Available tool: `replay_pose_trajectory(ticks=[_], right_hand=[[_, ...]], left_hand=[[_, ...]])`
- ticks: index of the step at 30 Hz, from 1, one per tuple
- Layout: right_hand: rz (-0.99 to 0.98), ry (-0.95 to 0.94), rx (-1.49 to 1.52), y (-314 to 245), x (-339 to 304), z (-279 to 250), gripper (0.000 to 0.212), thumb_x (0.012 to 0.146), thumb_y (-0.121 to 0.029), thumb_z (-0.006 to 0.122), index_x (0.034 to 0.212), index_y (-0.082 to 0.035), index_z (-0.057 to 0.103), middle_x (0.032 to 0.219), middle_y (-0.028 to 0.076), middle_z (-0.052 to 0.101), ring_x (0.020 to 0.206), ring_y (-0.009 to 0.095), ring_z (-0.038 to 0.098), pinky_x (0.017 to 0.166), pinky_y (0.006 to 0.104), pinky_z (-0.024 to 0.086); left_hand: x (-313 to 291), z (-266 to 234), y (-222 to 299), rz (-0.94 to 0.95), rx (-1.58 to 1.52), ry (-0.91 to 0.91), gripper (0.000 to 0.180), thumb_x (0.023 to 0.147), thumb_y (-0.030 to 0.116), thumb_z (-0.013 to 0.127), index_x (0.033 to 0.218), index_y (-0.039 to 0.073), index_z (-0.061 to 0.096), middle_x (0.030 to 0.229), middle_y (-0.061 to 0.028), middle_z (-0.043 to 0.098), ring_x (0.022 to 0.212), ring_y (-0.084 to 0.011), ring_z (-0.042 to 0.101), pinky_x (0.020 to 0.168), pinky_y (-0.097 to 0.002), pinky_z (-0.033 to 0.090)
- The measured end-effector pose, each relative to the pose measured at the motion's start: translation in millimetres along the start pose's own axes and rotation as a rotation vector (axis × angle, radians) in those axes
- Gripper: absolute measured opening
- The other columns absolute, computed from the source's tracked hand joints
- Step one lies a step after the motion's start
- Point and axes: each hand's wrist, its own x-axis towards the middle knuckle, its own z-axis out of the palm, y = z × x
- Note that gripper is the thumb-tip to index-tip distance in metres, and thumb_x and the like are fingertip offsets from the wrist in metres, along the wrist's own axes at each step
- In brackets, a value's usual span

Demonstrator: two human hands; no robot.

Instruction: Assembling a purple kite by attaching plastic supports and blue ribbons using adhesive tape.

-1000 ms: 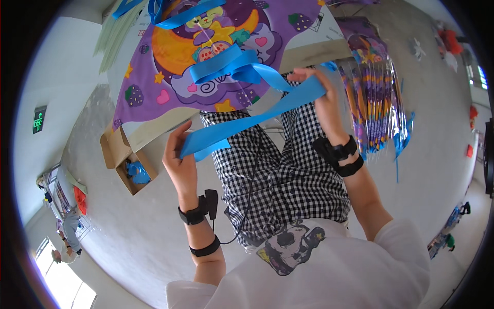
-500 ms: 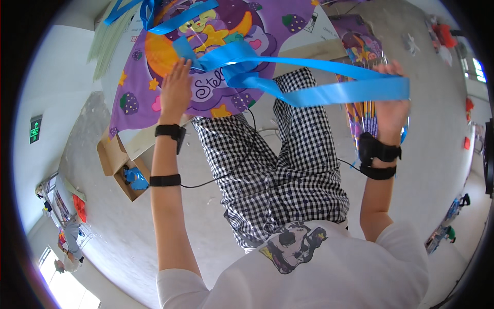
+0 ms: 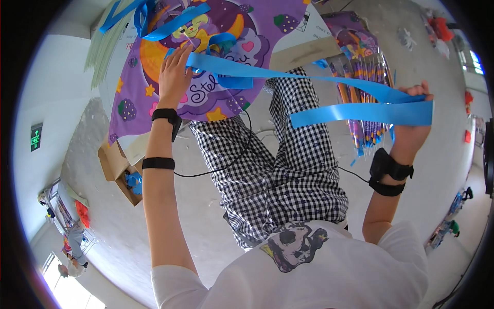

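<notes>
1. Left hand point(image 3: 174, 80): positioned over the left part of a purple printed triangular panel point(image 3: 144, 108). Fingers are extended and close together, at the near end of a blue ribbon point(image 3: 360, 114). Whether they pinch the ribbon or only press on it cannot be told.
2. Right hand point(image 3: 414, 116): raised to the right of the panel, fingers curled, gripping the ribbon.
3. Ribbon: spans from the left hand to the right hand, turns there and doubles back to a free end above the checked trousers point(image 3: 280, 177). Additional blue loops lie on the panel, beside the left hand.
4. Second blue ribbon point(image 3: 177, 23): located across the panel's upper left part.
5. Bundle of clear-wrapped purple-and-orange packs point(image 3: 363, 98): located right of the panel, behind the ribbon.
6. Open cardboard box point(image 3: 113, 162): located at lower left, containing blue material point(image 3: 135, 183).
</notes>
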Motion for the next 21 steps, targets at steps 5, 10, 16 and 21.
replay_pose_trajectory(ticks=[5,10,16,21], right_hand=[[-0.089,0.112,0.465,-90.4,-4.7,-29.9,0.026,0.098,-0.017,0.049,0.114,0.003,0.056,0.100,0.011,0.061,0.092,0.023,0.058,0.097,0.0383,0.044],[-0.331,0.175,-0.127,-167.3,-25.7,-76.2,0.023,0.094,-0.010,0.051,0.108,0.006,0.059,0.092,0.011,0.059,0.088,0.020,0.056,0.090,0.0334,0.046],[-0.087,0.201,-1.347,-74.8,-48.2,2.1,0.025,0.095,-0.011,0.046,0.111,-0.003,0.064,0.085,0.004,0.058,0.079,0.013,0.058,0.068,0.0254,0.048],[-0.048,-0.229,-1.314,8.4,-45.6,76.9,0.029,0.086,0.000,0.046,0.109,-0.002,0.063,0.080,0.005,0.059,0.074,0.013,0.057,0.068,0.0240,0.048]], left_hand=[[-0.5,11.8,-34.5,-0.142,-0.105,-0.117,0.040,0.079,0.007,0.064,0.118,0.014,0.062,0.109,-0.0076,0.065,0.100,-0.0289,0.061,0.090,-0.0400,0.048],[-17.4,-5.0,-74.8,-0.416,0.056,-0.211,0.034,0.084,0.011,0.056,0.117,0.015,0.062,0.110,-0.0102,0.064,0.100,-0.0308,0.061,0.087,-0.0418,0.049],[-22.9,-29.2,23.5,-0.288,-0.056,-0.007,0.036,0.086,0.016,0.059,0.122,0.011,0.059,0.120,-0.0154,0.059,0.102,-0.0350,0.059,0.089,-0.0449,0.048],[-22.2,-47.8,131.4,-0.241,-0.713,-0.404,0.043,0.084,0.014,0.064,0.125,0.005,0.056,0.117,-0.0197,0.060,0.101,-0.0332,0.061,0.085,-0.0403,0.050]])
